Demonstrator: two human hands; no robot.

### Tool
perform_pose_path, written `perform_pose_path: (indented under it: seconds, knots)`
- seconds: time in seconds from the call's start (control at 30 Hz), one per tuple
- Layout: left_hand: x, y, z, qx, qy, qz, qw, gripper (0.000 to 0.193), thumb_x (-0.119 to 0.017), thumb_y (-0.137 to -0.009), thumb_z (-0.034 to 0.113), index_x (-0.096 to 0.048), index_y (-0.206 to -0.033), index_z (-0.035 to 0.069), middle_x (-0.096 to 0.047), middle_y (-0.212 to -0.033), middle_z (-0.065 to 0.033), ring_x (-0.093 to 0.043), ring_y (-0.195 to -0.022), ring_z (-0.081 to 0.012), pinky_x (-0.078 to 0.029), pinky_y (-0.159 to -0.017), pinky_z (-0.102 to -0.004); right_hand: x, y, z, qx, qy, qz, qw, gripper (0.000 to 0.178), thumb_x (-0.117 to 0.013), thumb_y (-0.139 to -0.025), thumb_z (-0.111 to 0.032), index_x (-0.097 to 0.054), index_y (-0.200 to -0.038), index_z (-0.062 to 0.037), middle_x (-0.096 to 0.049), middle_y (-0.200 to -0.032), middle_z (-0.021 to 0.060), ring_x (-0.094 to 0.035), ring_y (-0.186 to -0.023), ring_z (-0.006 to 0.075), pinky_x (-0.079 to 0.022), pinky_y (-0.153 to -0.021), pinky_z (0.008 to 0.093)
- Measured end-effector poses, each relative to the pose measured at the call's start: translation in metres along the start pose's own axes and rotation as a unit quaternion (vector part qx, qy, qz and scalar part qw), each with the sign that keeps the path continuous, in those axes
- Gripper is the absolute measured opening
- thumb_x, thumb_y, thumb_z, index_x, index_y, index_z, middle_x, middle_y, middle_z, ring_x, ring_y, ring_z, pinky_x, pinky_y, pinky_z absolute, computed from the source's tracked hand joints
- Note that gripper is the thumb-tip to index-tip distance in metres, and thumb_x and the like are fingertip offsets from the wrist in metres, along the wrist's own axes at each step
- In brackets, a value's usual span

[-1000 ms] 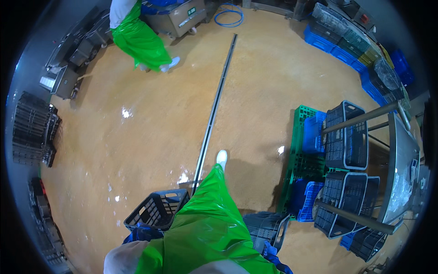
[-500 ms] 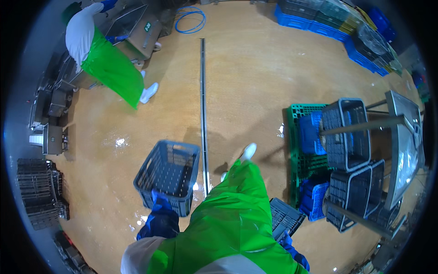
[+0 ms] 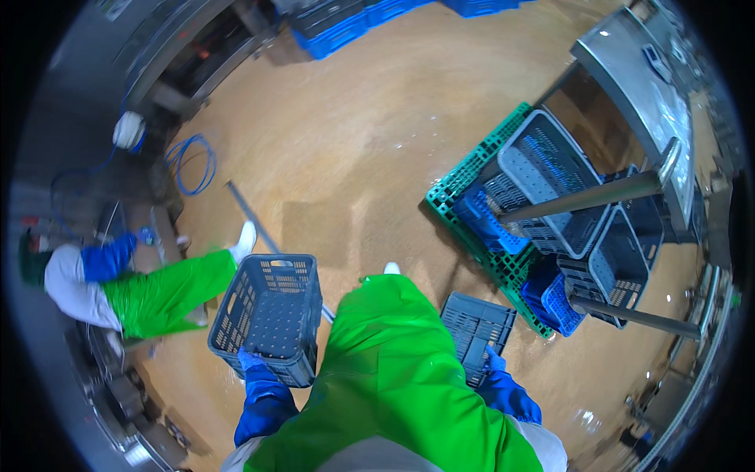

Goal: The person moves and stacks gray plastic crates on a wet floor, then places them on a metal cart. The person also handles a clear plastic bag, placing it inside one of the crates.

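My left hand, in a blue glove, grips the near rim of a dark grey ventilated plastic crate. The crate hangs upright to my left with its hollow inside facing up, and I see nothing in it. On my other side, my right hand is closed on the edge of a second dark grey crate. This one is turned so that a slatted side shows; its inside is hidden. Both crates are beside my green apron, one at each side.
Ahead right, a green pallet bears blue crates and grey crates, beside a metal table with slanting legs. A co-worker in a green apron is close on the left. A blue hose lies coiled near a floor drain.
My view has turned to the right, and the pallet looks closer. The co-worker now appears lower left, near my left crate. Both hands keep their crates; more of the right one shows.
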State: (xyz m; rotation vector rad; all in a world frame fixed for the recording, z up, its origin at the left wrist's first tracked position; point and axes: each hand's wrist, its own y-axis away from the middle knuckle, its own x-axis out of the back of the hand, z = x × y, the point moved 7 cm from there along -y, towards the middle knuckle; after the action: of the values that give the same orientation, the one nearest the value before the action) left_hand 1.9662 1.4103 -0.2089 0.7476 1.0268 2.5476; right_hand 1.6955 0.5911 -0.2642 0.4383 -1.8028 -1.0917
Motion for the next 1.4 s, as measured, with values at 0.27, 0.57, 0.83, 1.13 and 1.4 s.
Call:
perform_pose_path:
  seconds: [0.27, 0.57, 0.83, 1.13, 1.4]
  knots:
    - [-0.307, 0.030, 0.135, -0.092, -0.091, -0.157, 0.979, 0.025, -0.044, -0.087, 0.030, -0.060, -0.085, 0.011, -0.054, -0.062, 0.0008, -0.039, -0.044, -0.0110, -0.032, -0.040, -0.0250, -0.053, 0.049, -0.083, -0.043, -0.079, 0.004, 0.996, 0.049, -0.073, -0.069, -0.048, -0.058, -0.059, -0.0027, -0.052, -0.053, 0.0056, -0.049, -0.044, 0.0176, -0.037, -0.040, 0.0320]
    - [-0.737, 0.084, 0.201, -0.202, -0.236, -0.257, 0.915, 0.025, -0.056, -0.082, 0.029, -0.060, -0.086, 0.005, -0.057, -0.069, -0.0055, -0.043, -0.044, -0.0137, -0.034, -0.037, -0.0298, -0.183, 0.122, -0.175, -0.106, -0.151, 0.090, 0.979, 0.047, -0.076, -0.066, -0.046, -0.058, -0.058, -0.0029, -0.054, -0.055, 0.0064, -0.051, -0.045, 0.0187, -0.044, -0.045, 0.0359]
    - [-1.071, 0.327, 0.141, -0.400, -0.353, -0.430, 0.729, 0.027, -0.067, -0.078, 0.032, -0.058, -0.078, 0.007, -0.051, -0.059, -0.0024, -0.041, -0.041, -0.0134, -0.033, -0.037, -0.0293, -0.283, 0.168, -0.231, -0.158, -0.269, 0.051, 0.949, 0.047, -0.076, -0.066, -0.044, -0.053, -0.051, -0.0063, -0.051, -0.049, 0.0064, -0.048, -0.041, 0.0174, -0.039, -0.042, 0.0348]
    - [-1.259, 0.656, -0.023, -0.365, -0.452, -0.588, 0.563, 0.028, -0.067, -0.079, 0.032, -0.052, -0.071, 0.010, -0.044, -0.050, -0.0014, -0.039, -0.035, -0.0140, -0.031, -0.034, -0.0303, -0.393, 0.210, -0.406, -0.239, -0.326, 0.069, 0.912, 0.043, -0.072, -0.071, -0.040, -0.065, -0.090, -0.0008, -0.062, -0.068, 0.0056, -0.055, -0.061, 0.0184, -0.040, -0.052, 0.0362]
    - [-1.337, 0.784, -0.238, -0.130, -0.536, -0.663, 0.507, 0.032, -0.059, -0.083, 0.034, -0.041, -0.062, 0.018, -0.034, -0.045, 0.0008, -0.035, -0.037, -0.0146, -0.027, -0.036, -0.0308, -0.428, 0.275, -0.528, -0.373, -0.595, 0.014, 0.712, 0.036, -0.067, -0.080, -0.032, -0.054, -0.052, -0.0126, -0.047, -0.048, 0.0022, -0.043, -0.040, 0.0140, -0.031, -0.039, 0.0316]
